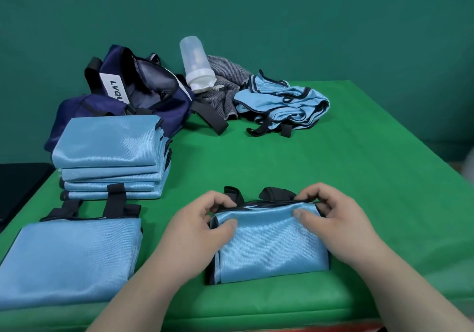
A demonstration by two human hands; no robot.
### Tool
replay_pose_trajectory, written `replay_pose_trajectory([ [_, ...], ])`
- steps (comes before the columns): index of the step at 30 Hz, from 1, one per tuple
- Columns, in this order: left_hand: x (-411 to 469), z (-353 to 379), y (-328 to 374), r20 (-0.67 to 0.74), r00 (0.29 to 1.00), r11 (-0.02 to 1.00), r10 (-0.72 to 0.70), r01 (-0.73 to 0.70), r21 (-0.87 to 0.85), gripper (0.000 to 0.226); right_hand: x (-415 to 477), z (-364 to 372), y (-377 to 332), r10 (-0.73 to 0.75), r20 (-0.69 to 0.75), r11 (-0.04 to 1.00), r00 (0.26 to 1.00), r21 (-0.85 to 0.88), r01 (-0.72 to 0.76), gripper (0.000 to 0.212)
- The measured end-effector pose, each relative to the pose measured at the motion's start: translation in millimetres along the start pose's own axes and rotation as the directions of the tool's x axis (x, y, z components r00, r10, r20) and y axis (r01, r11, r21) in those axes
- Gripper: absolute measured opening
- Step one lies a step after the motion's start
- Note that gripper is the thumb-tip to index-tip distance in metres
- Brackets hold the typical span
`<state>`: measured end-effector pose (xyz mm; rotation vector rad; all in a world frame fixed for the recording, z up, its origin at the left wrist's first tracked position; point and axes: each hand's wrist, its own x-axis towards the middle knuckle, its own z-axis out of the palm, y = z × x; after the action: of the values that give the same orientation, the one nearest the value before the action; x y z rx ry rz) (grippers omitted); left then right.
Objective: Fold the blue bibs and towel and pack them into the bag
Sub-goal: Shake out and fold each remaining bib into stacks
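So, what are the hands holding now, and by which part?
Both hold the folded blue bib: the left hand pinches its far left corner, the right hand its far right corner, beside the black straps.

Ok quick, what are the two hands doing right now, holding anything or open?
Left hand: closed, pinching the top left corner of the folded blue bib.
Right hand: closed, pinching the same bib's top right corner.

Light: bright, even, overhead — shadows faint and soft.
Glare: pale sheen on the stacked bibs [107, 141].
Edges: wide-angle bending, slight softness at corners.
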<state>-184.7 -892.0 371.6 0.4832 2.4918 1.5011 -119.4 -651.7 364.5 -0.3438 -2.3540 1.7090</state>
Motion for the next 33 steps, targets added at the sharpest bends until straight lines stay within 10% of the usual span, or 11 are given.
replay_pose_trajectory([
  [15, -77.4, -112.1, 18.7, -0.115, 0.993, 0.962, -0.035, 0.003, -0.272, 0.018, -47.1, 76.6, -79.7, -0.155, 0.130, 0.910, 0.979, 0.404, 0.091, 0.017],
  [27, -81.4, -238.2, -24.3, -0.290, 0.940, 0.983, -0.178, 0.156, -0.096, 0.009, -24.6, 221.1, -131.2, -0.093, 0.137, 0.949, 0.986, 0.311, 0.047, 0.021],
  [33, -40.3, -234.9, -65.9, -0.320, 0.918, 0.939, -0.232, 0.298, 0.172, 0.009, -3.8, 262.7, -108.8, 0.020, 0.054, 0.998, 0.998, -0.068, -0.016, 0.014],
])
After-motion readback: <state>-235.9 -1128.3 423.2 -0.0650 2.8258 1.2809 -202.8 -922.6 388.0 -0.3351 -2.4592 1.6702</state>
